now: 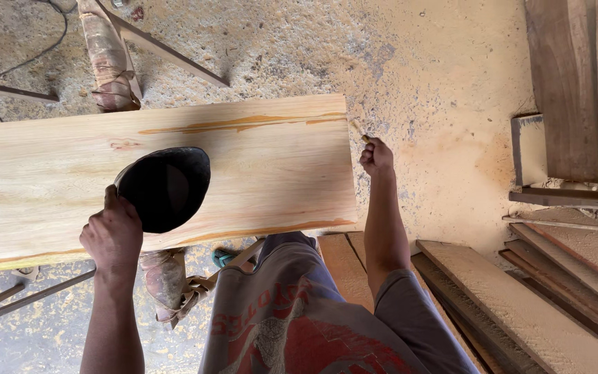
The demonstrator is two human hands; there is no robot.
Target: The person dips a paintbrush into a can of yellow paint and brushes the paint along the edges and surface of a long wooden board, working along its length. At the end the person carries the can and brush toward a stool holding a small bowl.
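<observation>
**Brushing the end edge of the plank**

We stand over a wide pale plank (174,180) that lies flat on trestle supports, its right end free above the sawdust floor (444,76). Our left hand (113,235) is closed around the rim of a black bowl (164,187), which rests on the plank near the front edge. Our right hand (376,156) is closed into a fist around a thin brush handle (360,130), held just beside the far right corner of the plank; the tip of the handle seems to touch the end edge, but we cannot see it clearly.

To do this step well, we judge that the right hand should move the brush along the end edge in slow, even strokes, following the grain, so no drops fall on the floor. The left hand should keep the bowl steady and level, because it sits close to the front edge and could tip. Stacked boards (520,305) lie near our right leg, so we should keep our feet well placed.
</observation>
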